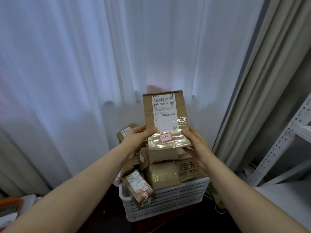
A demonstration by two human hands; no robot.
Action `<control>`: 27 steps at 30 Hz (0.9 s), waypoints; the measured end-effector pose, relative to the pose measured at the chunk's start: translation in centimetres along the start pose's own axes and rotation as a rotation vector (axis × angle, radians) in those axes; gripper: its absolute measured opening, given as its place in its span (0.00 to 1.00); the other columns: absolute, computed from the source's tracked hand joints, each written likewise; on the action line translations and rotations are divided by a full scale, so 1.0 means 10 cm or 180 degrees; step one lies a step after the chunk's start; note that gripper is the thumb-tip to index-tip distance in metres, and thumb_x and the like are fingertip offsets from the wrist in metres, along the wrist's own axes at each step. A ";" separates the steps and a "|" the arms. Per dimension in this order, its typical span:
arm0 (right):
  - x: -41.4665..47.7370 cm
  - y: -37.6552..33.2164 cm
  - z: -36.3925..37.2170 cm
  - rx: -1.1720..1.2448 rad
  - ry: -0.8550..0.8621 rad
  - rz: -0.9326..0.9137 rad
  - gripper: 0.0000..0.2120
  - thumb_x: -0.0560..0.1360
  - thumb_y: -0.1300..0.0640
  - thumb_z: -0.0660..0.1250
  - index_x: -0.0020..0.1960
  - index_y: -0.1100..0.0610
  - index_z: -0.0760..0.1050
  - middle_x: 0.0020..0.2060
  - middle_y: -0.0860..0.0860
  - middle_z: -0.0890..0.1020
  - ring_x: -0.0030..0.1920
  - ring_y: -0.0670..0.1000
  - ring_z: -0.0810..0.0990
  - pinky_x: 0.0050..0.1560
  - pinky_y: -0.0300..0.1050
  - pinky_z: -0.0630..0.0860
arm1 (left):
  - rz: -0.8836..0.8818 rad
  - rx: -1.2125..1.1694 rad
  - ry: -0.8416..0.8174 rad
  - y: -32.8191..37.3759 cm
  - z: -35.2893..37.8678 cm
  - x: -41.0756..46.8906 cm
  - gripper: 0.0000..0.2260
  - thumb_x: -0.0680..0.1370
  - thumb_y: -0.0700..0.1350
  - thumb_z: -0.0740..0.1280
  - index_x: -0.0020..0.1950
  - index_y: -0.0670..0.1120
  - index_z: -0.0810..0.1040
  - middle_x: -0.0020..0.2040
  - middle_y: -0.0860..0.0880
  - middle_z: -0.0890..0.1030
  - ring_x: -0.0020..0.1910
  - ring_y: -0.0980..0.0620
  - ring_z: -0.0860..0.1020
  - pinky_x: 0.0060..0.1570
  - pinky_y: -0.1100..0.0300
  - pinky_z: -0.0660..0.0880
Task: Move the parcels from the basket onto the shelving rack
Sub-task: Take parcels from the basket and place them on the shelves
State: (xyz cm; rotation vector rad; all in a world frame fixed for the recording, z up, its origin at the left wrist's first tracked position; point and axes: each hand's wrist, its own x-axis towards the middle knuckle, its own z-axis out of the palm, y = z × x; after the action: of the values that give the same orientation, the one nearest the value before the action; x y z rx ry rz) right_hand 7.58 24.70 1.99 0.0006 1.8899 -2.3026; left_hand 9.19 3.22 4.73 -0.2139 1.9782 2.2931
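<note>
Head view. We see 1 flat cardboard parcel (165,115) held upright above the white perforated basket (168,204), clear of the heap of other parcels (161,175) that fills it. The printed shipping label (164,111) and a red-bordered sticker (166,137), handwritten "3-1-7", face the camera.

Handling. We judge the parcel light, since both hands carry it by its lower end alone. Its board looks stiff enough to stand without sagging, though a crease crosses the face. Glossy clear tape covers the lower part and may be slippery under the thumbs. The bare cardboard edges to either side are probably the surer places to hold.

Grip. The left hand (137,140) pinches the lower left edge, its thumb on the front face and its fingers hidden behind. The right hand (196,145) holds the lower right corner, its thumb on the front and its fingers curled beneath and behind. Both hands thus close on the parcel.

Pose. Both forearms reach forward and converge over the basket, wrists roughly level. The shelving rack (286,142) stands at the right edge of the view, well apart from the parcel, with a pale curtain (84,64) behind. We judge that a turn to the right is needed to reach it.
</note>
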 end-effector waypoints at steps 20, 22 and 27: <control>-0.74 -0.98 -1.14 -0.0325 0.1770 -0.0979 0.37 0.69 0.50 0.73 0.75 0.50 0.63 0.66 0.48 0.75 0.64 0.47 0.74 0.68 0.48 0.69 | 0.0882 0.0539 -0.1223 0.46 1.80 0.36 0.24 0.70 0.36 0.74 0.66 0.39 0.74 0.58 0.44 0.81 0.54 0.51 0.81 0.56 0.58 0.77; -0.95 -1.20 -1.29 -0.0471 0.2096 -0.1212 0.33 0.75 0.55 0.69 0.76 0.49 0.59 0.67 0.45 0.71 0.66 0.46 0.71 0.62 0.39 0.71 | 0.1056 0.0505 -0.1435 0.55 2.15 0.33 0.24 0.71 0.36 0.74 0.66 0.40 0.75 0.58 0.45 0.81 0.56 0.52 0.80 0.59 0.55 0.76; -1.37 -1.72 -1.73 -0.1059 0.2713 -0.1624 0.29 0.76 0.57 0.67 0.75 0.47 0.63 0.66 0.47 0.75 0.65 0.47 0.74 0.66 0.49 0.71 | 0.1560 0.0266 -0.1969 0.80 2.99 0.13 0.18 0.74 0.35 0.70 0.62 0.47 0.77 0.53 0.51 0.82 0.46 0.63 0.79 0.43 0.74 0.75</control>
State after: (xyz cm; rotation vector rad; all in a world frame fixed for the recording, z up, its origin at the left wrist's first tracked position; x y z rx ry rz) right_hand 17.22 46.44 16.71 0.6186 2.9642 -2.4728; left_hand 5.40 31.57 16.59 0.9635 1.9035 2.1181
